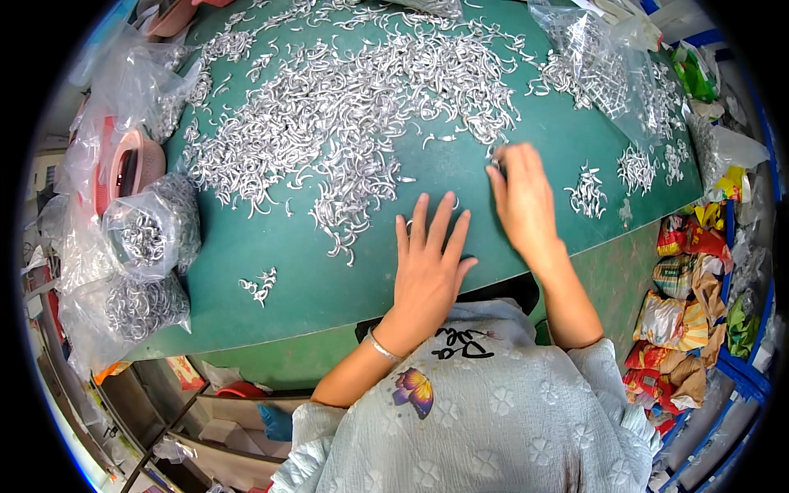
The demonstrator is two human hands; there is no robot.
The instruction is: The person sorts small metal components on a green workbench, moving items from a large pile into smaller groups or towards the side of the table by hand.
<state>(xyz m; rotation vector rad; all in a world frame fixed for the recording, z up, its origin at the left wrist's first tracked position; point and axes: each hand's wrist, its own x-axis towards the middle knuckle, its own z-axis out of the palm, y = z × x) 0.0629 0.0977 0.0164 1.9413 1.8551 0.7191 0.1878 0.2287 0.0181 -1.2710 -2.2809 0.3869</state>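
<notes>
My left hand (427,275) is palm-down on the table (345,304), fingers spread. My right hand (526,197) is curled; can't tell if it's gripping anything. Metal parts (329,115) heaped beyond, mostly left.

Place: a small-parts workshop, to my eye
Worktable (283,316): broad, green-topped, strewn with hundreds of curved silvery metal pieces (329,107)
Bags (148,308): clear plastic, bulging with similar-looking pieces, here at the table's left end
Rack (744,370): blue metal, standing over on the right, colourful packages (662,319) stacked by it
</notes>
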